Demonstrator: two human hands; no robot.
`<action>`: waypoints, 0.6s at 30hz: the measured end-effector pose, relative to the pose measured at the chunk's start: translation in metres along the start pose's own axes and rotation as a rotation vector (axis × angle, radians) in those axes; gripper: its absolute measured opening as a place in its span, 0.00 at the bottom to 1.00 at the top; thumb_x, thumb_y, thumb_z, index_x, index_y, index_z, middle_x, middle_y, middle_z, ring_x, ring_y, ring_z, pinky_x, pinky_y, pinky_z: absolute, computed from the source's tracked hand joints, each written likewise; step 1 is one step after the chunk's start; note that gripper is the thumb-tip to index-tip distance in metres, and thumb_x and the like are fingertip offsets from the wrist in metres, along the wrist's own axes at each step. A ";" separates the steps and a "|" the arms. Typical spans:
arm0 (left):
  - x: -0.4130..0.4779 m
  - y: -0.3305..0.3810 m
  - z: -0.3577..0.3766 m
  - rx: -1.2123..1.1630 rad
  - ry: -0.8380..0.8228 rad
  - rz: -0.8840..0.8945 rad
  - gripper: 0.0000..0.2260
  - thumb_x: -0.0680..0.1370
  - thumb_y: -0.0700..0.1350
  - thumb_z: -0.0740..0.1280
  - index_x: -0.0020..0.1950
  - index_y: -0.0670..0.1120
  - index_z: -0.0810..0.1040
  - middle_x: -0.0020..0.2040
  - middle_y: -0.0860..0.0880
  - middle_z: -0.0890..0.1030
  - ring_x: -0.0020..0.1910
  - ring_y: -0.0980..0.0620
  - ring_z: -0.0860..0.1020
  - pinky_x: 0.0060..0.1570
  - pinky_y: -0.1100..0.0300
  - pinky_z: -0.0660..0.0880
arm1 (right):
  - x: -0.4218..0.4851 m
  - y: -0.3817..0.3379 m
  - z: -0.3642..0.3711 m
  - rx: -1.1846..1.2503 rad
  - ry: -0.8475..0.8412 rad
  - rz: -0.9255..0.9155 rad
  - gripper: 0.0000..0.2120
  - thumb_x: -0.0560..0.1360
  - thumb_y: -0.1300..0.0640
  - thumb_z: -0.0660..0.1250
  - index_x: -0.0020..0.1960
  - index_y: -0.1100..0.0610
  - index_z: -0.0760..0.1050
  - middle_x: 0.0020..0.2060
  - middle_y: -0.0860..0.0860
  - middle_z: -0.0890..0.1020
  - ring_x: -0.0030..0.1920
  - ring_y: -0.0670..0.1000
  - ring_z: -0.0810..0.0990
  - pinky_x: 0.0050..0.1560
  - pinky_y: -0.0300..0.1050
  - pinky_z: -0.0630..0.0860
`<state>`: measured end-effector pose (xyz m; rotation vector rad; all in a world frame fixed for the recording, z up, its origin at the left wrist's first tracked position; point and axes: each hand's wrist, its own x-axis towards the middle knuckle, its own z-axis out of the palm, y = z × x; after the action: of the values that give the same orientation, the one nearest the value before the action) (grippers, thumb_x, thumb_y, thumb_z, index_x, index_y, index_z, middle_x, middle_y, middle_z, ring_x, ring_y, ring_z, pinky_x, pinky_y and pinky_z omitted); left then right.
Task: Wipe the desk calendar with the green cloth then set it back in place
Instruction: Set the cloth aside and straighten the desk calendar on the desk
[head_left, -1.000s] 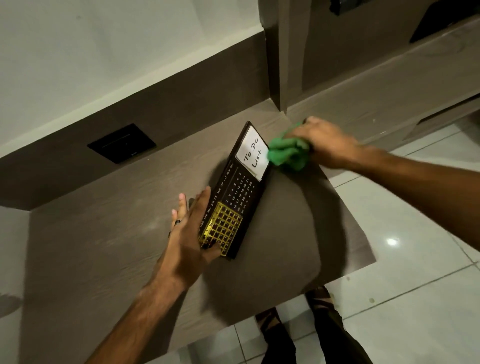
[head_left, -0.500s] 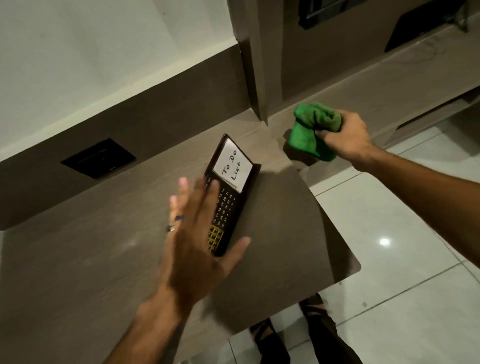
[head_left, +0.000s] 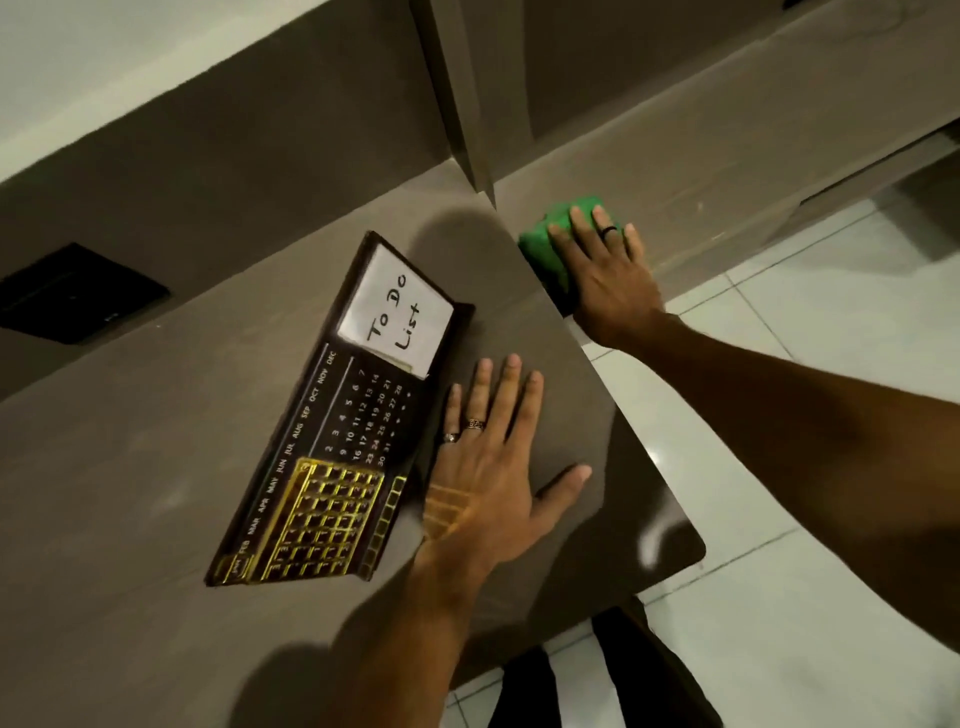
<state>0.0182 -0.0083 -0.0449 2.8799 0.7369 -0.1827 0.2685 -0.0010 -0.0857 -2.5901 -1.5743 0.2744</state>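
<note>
The desk calendar (head_left: 337, 441), a dark board with gold date frames and a white "To Do List" note (head_left: 397, 306), stands leaning on the brown desk (head_left: 130, 467). My left hand (head_left: 488, 467) lies flat on the desk just right of the calendar, fingers spread, its edge close to the calendar's side. The green cloth (head_left: 543, 244) sits bunched on the lower ledge (head_left: 727, 171) beyond the desk's right edge. My right hand (head_left: 608, 270) lies flat on top of the cloth with fingers extended, covering much of it.
A black wall socket panel (head_left: 78, 291) sits in the back panel at the left. A vertical divider (head_left: 462, 104) rises behind the desk corner. White floor tiles (head_left: 831, 338) lie to the right, and my legs (head_left: 545, 686) show below the desk's front edge.
My right hand carried the cloth away from the calendar and set it on the ledge, then flattened on it. My left hand let go of the calendar and moved to its right side.
</note>
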 end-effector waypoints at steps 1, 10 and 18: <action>0.000 0.001 0.002 -0.005 -0.004 0.010 0.41 0.75 0.72 0.48 0.79 0.47 0.48 0.81 0.44 0.48 0.79 0.44 0.43 0.75 0.40 0.48 | -0.001 0.000 0.004 0.002 -0.003 0.004 0.39 0.76 0.49 0.66 0.79 0.54 0.49 0.79 0.58 0.50 0.78 0.62 0.47 0.75 0.63 0.46; 0.006 -0.001 0.000 -0.036 -0.033 0.000 0.42 0.74 0.72 0.50 0.80 0.47 0.48 0.81 0.45 0.46 0.79 0.44 0.42 0.74 0.40 0.48 | -0.011 -0.006 -0.023 0.110 -0.084 -0.012 0.51 0.68 0.60 0.71 0.80 0.57 0.42 0.79 0.59 0.44 0.78 0.61 0.44 0.74 0.64 0.48; 0.002 0.004 -0.005 -0.052 -0.073 -0.024 0.39 0.76 0.70 0.50 0.79 0.47 0.49 0.81 0.46 0.46 0.79 0.46 0.41 0.75 0.41 0.49 | -0.050 -0.043 -0.060 0.700 0.015 -0.068 0.38 0.68 0.68 0.68 0.75 0.56 0.62 0.68 0.56 0.72 0.67 0.53 0.71 0.68 0.51 0.69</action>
<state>0.0223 -0.0095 -0.0395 2.8007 0.7514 -0.2664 0.2214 -0.0247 -0.0140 -1.9860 -1.2518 0.6592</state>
